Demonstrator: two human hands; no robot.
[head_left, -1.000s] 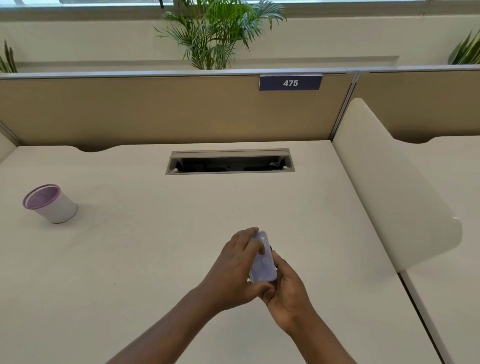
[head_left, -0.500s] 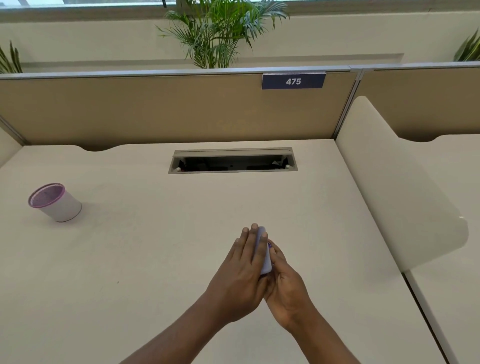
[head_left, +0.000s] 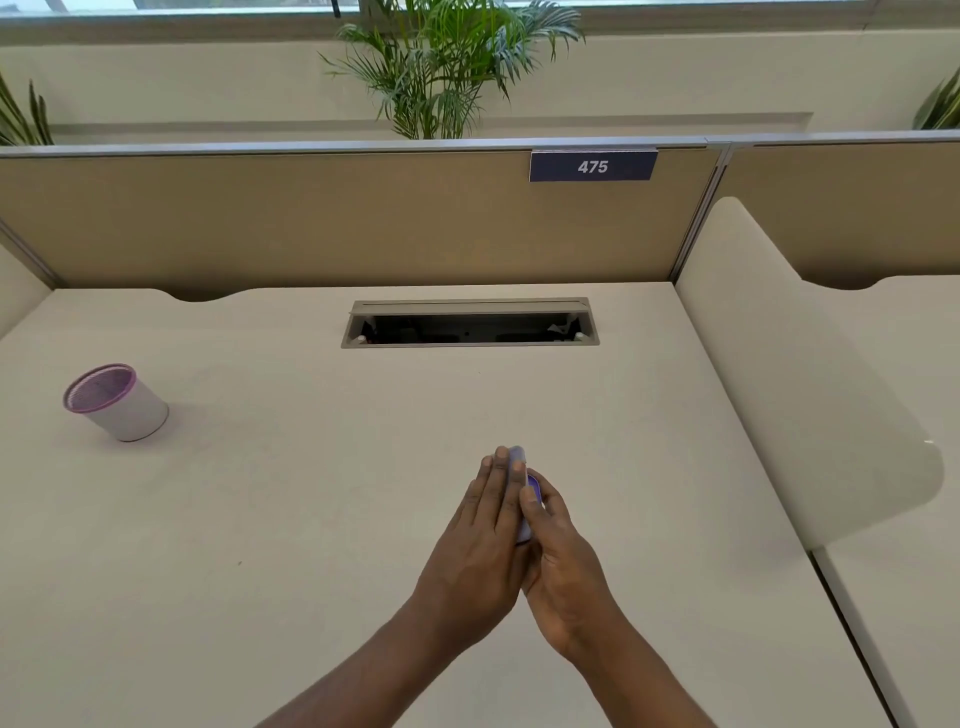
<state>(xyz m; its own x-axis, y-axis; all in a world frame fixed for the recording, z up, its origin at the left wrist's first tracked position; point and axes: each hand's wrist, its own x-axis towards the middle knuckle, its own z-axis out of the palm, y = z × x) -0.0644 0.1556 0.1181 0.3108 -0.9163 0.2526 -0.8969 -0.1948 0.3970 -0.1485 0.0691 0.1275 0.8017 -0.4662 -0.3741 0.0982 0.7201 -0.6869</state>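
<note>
1. Since a second ago the left hand (head_left: 478, 551) has uncurled: its fingers, then wrapped over the top of the small pale lilac plastic case (head_left: 518, 456), now lie straight and flat against its side.
2. One case: it stands on edge between the two palms, over the middle of the cream desk (head_left: 260, 519). It is mostly hidden, with only its top end and a purple strip showing.
3. Two hands: the left hand presses with straight fingers. The right hand (head_left: 566, 566) holds the case from the other side, thumb curled over its edge, other fingers hidden.
4. One round white mesh cup with a purple rim (head_left: 117, 402) stands on the desk, well apart to the left; only purple mesh shows inside.
5. One grey rectangular cable slot (head_left: 470, 323) is sunk in the desk at the back; its inside is too dark to tell the contents.
6. One blue plate reading 475 (head_left: 592, 166) hangs on the tan partition (head_left: 260, 223). Three leafy green plants show behind it, the fullest in the middle (head_left: 441, 67).
</note>
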